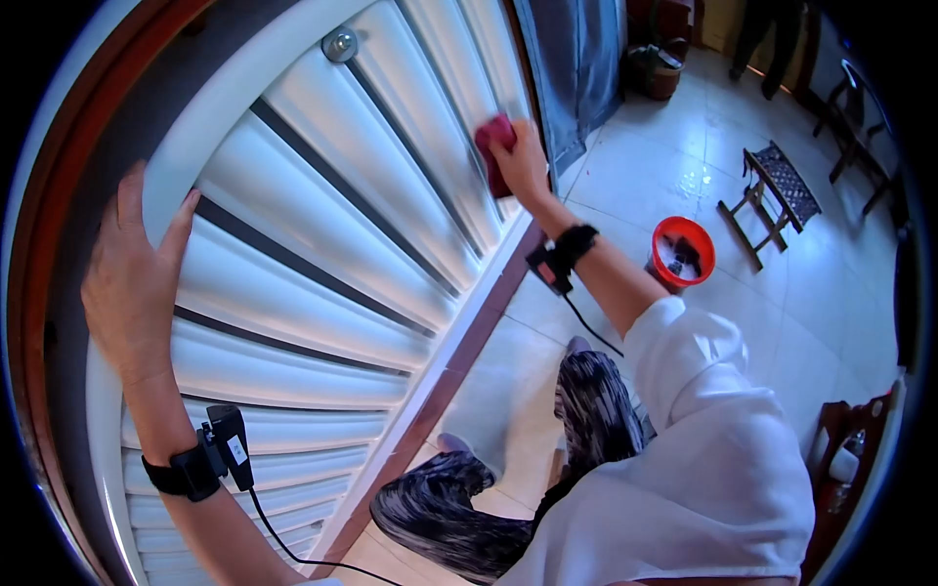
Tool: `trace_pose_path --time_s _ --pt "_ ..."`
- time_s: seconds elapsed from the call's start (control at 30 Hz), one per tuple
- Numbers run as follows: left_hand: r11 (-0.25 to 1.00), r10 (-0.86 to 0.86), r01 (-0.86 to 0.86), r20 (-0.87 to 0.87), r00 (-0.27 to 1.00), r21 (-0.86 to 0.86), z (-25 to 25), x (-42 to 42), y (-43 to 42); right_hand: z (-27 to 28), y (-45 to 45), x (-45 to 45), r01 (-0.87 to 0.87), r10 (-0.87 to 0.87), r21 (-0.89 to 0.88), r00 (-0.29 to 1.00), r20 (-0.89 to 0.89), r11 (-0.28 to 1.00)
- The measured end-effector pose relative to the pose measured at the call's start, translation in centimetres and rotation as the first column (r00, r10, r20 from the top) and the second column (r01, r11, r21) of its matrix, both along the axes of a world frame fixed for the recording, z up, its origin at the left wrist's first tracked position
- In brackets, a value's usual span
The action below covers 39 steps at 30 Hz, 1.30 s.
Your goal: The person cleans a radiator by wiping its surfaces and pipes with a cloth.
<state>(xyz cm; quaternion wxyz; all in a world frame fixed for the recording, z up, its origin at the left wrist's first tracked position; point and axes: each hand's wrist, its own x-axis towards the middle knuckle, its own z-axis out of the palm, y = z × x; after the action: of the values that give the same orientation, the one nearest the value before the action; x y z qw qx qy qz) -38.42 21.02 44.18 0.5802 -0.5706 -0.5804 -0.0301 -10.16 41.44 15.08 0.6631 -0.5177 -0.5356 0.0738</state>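
Observation:
A white louvered door [322,225] with slanted slats and a round metal knob [339,44] fills the left side of the head view. My left hand [132,283] grips its white outer frame, the thumb on the inner side and the fingers around the outer edge. My right hand [525,166] is closed around a bunched maroon cloth [495,146], held against the slat ends near the door's other edge. Part of the cloth is hidden by my fingers. Both wrists wear black straps with small devices and cables.
On the tiled floor [635,161] stands a red bucket [708,254] with contents I cannot make out. Beyond it are a low stool with a woven seat [785,186], a chair [852,122] and a basket [657,73]. A blue-grey curtain [572,73] hangs beside the door. Another person's legs [767,44] show at the back.

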Motion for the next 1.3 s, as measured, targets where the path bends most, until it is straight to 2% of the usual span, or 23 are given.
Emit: trace_pose_path --time_s 0.17,0.3,0.37,0.5,0.53,0.6,0.63,0.67,0.7,0.77,0.8,0.83,0.87,0.9,0.93,0.97,1.03,1.13,1.17,1.2,1.23,1.27,1.3 --pt "0.997 -0.078 0.078 -0.003 0.997 -0.002 0.1 0.1 -0.2 -9.6 -1.5 0.1 -0.003 0.015 -0.511 1.000 0.020 0.860" --pt "0.990 -0.143 0.143 0.003 0.990 -0.004 0.2 0.7 -0.4 -12.6 -1.5 0.3 0.031 0.037 -0.674 0.996 0.087 0.738" --pt "0.989 -0.145 0.145 -0.001 0.989 -0.011 0.2 0.2 -0.4 -11.9 -0.9 0.3 0.047 0.044 -0.654 0.992 0.121 0.755" --pt "0.999 -0.039 0.039 -0.015 0.999 -0.011 0.0 -0.1 0.0 -2.3 -0.8 1.0 0.020 0.022 -0.241 0.985 0.172 0.970" --pt "0.999 -0.032 0.033 -0.055 0.998 0.022 -0.1 -0.3 0.2 0.8 -0.3 1.1 0.039 0.006 -0.234 0.982 0.190 0.971" --pt "0.999 -0.031 0.032 -0.058 0.998 0.009 -0.2 -1.3 0.4 5.7 0.8 1.4 0.013 -0.007 -0.035 0.985 0.171 0.999" --pt "1.000 -0.029 0.030 -0.071 0.997 0.008 -0.2 -1.7 0.6 7.8 2.0 1.7 0.077 -0.096 0.075 0.955 0.281 0.994" --pt "1.000 -0.024 0.024 -0.035 0.999 0.000 -0.2 -1.8 0.6 10.3 1.1 1.2 0.037 -0.054 0.080 0.975 0.216 0.996" --pt "0.999 -0.043 0.043 -0.006 0.999 -0.004 -0.2 -2.3 0.8 10.6 4.7 2.4 0.107 -0.124 0.070 0.938 0.325 0.992" --pt "0.995 -0.086 0.087 -0.043 0.995 0.040 -0.2 -3.5 1.2 13.7 1.2 1.7 -0.048 0.043 0.062 0.996 0.083 0.997" --pt "0.991 -0.133 0.134 -0.029 0.991 0.030 -0.1 -3.8 1.2 12.4 1.7 1.8 -0.047 0.043 0.052 0.996 0.080 0.998" --pt "0.987 -0.130 0.147 0.199 0.971 -0.071 -0.1 -3.7 0.9 10.3 2.5 1.8 -0.007 -0.011 0.152 0.993 0.120 0.988" --pt "0.981 0.085 -0.136 -0.327 0.941 -0.137 1.2 -4.0 0.2 8.0 3.3 1.8 0.029 -0.071 0.254 0.985 0.156 0.967" --pt "0.949 0.183 -0.294 -0.563 0.806 -0.112 1.8 -4.9 0.0 4.5 3.4 2.4 0.003 -0.034 0.135 0.972 0.231 0.991" --pt "0.914 0.223 -0.402 -0.764 0.605 -0.051 2.4 -5.8 -0.2 2.7 1.5 1.8 0.011 -0.038 0.122 0.974 0.222 0.992" --pt "0.934 0.177 -0.342 -0.701 0.691 -0.101 2.5 -7.0 -0.1 -0.7 1.6 1.4 -0.017 0.015 0.009 0.989 0.148 1.000" --pt "0.950 0.125 -0.277 -0.632 0.765 -0.146 2.8 -9.0 0.1 -6.5 -0.1 0.9 -0.004 0.036 -0.195 0.987 0.158 0.981" --pt "0.942 0.107 -0.284 -0.646 0.756 -0.177 3.7 -10.2 0.3 -13.7 -1.3 0.7 0.012 0.073 -0.416 0.979 0.188 0.909" --pt "0.941 0.104 -0.286 -0.650 0.753 -0.181 3.7 -9.9 0.5 -14.4 -1.4 0.7 0.012 0.070 -0.412 0.981 0.183 0.911" --pt "0.966 0.125 -0.184 -0.294 0.947 -0.180 2.5 -8.6 1.0 -14.7 -1.5 0.7 0.019 0.079 -0.441 0.976 0.204 0.897" --pt "0.987 0.105 -0.090 0.111 0.988 -0.134 1.5 -7.3 1.2 -14.5 -1.5 0.8 0.026 0.091 -0.466 0.970 0.227 0.884" --pt "0.997 0.000 -0.001 -0.019 1.000 -0.072 1.0 -5.9 1.0 -13.4 -1.4 1.0 0.061 0.127 -0.562 0.949 0.290 0.825" --pt "0.998 0.000 -0.001 -0.016 1.000 -0.065 0.5 -4.6 0.7 -12.7 -1.1 1.6 0.062 0.126 -0.556 0.948 0.293 0.829"
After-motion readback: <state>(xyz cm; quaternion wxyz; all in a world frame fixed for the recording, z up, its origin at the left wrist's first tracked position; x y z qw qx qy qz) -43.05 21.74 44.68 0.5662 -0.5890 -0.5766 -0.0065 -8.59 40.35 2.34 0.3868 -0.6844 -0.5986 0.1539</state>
